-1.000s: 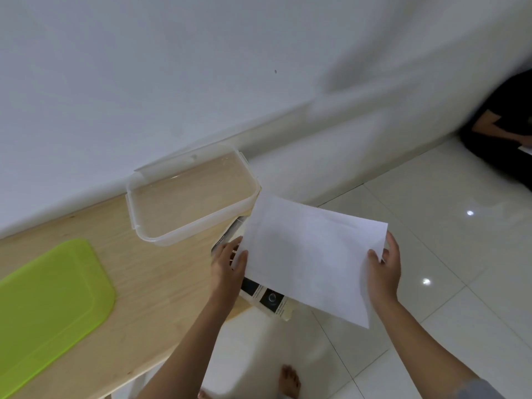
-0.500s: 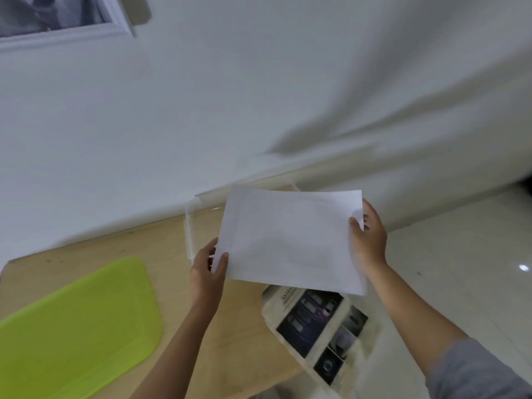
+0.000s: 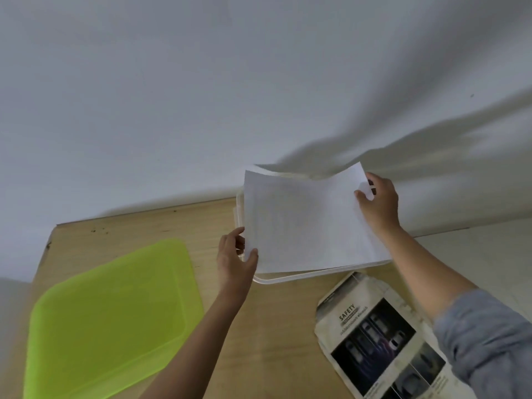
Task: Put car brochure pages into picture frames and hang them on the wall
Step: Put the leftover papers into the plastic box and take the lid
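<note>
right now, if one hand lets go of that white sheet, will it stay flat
Probably not: the white sheet visibly bows between the left hand and right hand, so it would likely droop. It seems light: fingers pinch only its edges.

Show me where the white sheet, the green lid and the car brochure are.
white sheet (image 3: 308, 223), head view, middle of its blank face.
green lid (image 3: 109, 318), head view, centre of its top.
car brochure (image 3: 372, 342), head view, on the dark photo.

left arm (image 3: 201, 335): bare to the frame edge
right arm (image 3: 426, 272): bare forearm
right sleeve (image 3: 486, 341): grey-blue cloth, pushed up, creased
</note>
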Motion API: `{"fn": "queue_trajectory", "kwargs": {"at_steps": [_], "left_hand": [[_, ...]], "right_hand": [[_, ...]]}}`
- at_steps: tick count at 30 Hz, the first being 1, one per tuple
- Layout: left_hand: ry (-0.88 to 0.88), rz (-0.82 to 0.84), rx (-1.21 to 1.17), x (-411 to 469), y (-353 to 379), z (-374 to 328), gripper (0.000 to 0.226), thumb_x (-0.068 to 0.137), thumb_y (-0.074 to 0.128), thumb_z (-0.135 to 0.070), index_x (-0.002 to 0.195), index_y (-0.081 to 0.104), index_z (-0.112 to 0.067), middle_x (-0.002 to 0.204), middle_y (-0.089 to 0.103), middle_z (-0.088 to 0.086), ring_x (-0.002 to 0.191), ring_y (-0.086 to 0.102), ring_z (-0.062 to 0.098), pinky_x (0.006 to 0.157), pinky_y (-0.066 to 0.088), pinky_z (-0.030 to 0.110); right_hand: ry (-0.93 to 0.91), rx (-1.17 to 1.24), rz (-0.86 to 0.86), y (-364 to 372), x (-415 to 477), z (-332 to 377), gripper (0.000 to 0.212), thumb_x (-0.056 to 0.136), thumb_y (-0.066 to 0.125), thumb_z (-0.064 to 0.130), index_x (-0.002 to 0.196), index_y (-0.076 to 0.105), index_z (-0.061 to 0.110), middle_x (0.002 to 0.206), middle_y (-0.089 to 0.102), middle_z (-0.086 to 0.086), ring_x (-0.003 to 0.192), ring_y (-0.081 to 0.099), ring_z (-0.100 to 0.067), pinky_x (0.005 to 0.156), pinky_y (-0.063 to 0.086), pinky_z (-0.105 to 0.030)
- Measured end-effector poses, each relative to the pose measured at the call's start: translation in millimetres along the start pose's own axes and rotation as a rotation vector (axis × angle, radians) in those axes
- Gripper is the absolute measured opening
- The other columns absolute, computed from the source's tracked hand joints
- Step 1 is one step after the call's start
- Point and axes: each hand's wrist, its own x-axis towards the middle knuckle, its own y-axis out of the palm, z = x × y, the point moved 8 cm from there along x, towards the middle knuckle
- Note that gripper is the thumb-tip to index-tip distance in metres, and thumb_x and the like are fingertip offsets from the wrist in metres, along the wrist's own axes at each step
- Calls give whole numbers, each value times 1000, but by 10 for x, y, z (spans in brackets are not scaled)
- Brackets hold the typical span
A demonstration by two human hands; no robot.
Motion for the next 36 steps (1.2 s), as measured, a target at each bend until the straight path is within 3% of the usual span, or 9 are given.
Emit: {"fn": "queue_trajectory", "kwargs": {"at_steps": [3,7,10,13,15,21,26,34,36], "left_hand": [[-24,-21,56,-9,37,-12,56,71,67,5,123,52,-9,105,44,4,91,46,12,80,36,12],[115,-59,188,22,105,-248,49,74,66,3,120,56,-6,114,47,10,109,43,18,89,32,16],[267,120,330,117,411,-452,45,81,64,-9,124,53,-7,122,49,10,117,45,24,95,43,30],[214,380,601,191,795,-341,58,89,55,-27,141,32,-13,147,27,7,137,21,24,109,29,38],[165,499,760,197,952,-215,62,91,50,-33,143,23,-13,152,15,8,141,11,27,112,20,38],[95,595,782,192,1019,-96,64,91,48,-34,144,20,-12,154,10,10,142,11,28,113,20,38],[62,485,603,91,862,-326,56,92,49,-29,140,31,-7,147,28,10,135,27,26,108,29,36],[208,1,395,-737,522,-903,35,90,55,-18,123,53,-5,126,45,9,120,37,23,91,32,23],[186,-54,357,-1055,532,-861,34,89,56,-17,120,55,-5,120,47,10,115,40,24,92,35,26]], "right_hand": [[-94,-106,51,61,-21,47,52,85,61,5,134,43,3,126,42,-19,116,44,-28,92,29,-16],[-173,-221,64,56,-192,75,54,85,61,7,135,42,4,135,37,-17,127,33,-29,102,34,-31],[-215,-284,242,238,-354,44,55,88,58,15,138,38,9,142,33,-13,133,28,-26,104,28,-29],[-197,-438,465,473,-488,-161,59,90,54,29,142,30,15,150,22,-8,140,17,-23,111,22,-34],[-127,-491,562,543,-533,-311,60,90,53,35,143,29,18,152,18,-5,141,15,-23,113,21,-36],[-67,-457,629,562,-552,-374,60,91,53,31,143,28,19,152,15,-1,140,14,-19,111,23,-33],[-142,-352,540,261,-540,-134,52,92,52,25,140,35,15,147,28,-4,136,26,-19,107,30,-34],[-215,-213,420,-632,-771,-185,44,93,49,19,136,41,10,138,43,-7,127,42,-20,102,34,-30],[-215,-165,372,-852,-935,-346,41,92,50,13,133,45,7,134,48,-8,124,45,-20,100,34,-26]]}}
